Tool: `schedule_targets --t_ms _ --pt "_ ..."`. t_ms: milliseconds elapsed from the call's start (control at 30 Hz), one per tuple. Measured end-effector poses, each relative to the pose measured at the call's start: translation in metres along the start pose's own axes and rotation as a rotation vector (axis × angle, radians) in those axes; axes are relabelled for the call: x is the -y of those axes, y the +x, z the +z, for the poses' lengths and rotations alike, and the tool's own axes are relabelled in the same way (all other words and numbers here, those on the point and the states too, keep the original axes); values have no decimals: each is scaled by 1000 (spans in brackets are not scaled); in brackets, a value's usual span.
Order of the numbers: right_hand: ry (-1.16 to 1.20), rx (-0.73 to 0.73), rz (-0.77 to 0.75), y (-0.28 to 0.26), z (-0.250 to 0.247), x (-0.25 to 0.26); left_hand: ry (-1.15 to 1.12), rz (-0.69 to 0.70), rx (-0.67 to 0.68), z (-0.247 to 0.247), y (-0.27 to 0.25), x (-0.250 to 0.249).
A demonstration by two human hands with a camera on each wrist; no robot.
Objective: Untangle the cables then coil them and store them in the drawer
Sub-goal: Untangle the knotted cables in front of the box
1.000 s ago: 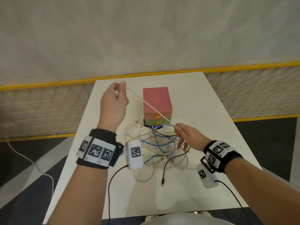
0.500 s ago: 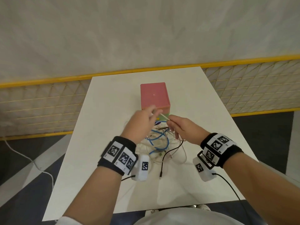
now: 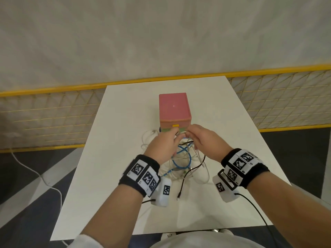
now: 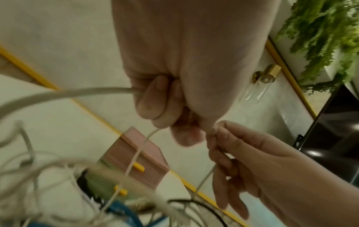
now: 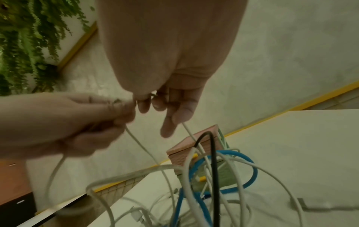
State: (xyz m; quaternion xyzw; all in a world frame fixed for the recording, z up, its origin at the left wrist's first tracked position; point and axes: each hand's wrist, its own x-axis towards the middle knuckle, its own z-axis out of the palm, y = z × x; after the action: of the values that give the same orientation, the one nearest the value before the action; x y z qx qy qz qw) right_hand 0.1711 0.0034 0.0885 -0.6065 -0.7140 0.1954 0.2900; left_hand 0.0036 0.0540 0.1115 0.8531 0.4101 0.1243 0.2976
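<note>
Both hands meet mid-frame in the head view: left hand (image 3: 162, 145) and right hand (image 3: 206, 142) pinch one white cable (image 3: 181, 134) above the tangle (image 3: 180, 163) on the bench (image 3: 125, 122), before the drawer unit (image 3: 174, 109). Left wrist view: left fingers (image 4: 153, 98) curl round that cable (image 4: 64, 96). Right wrist view: right fingertips (image 5: 144, 104) pinch it; blue cable (image 5: 250, 173) and black cable (image 5: 213, 176) lie interlaced lower right. Untangling seems underway; next, draw the white cable free.
</note>
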Motion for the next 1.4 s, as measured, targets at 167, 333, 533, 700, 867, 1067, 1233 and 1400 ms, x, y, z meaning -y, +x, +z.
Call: schedule_targets --t_ms 167,333,533,700,867,1067,1233,1400 --pt "86 95 166 -12 15 -19 -110 103 -370 -51 1 -9" --pt "56 105 222 -17 15 -25 -36 -30 -496 -74 -1 -2" --pt "-83 90 144 -12 7 -18 197 158 -132 -17 -19 -26" --pt "-156 74 121 -15 2 -11 233 -22 15 -1 -12 -8" --pt "-23 86 264 -25 2 -22 271 -122 -286 -40 -10 6" --pt "12 49 291 -28 6 -21 233 -226 -685 -75 -13 12" --pt "-25 65 214 -18 10 -7 126 14 -122 -22 -10 -5" --pt "43 65 144 -15 11 -4 66 11 32 12 1 4"
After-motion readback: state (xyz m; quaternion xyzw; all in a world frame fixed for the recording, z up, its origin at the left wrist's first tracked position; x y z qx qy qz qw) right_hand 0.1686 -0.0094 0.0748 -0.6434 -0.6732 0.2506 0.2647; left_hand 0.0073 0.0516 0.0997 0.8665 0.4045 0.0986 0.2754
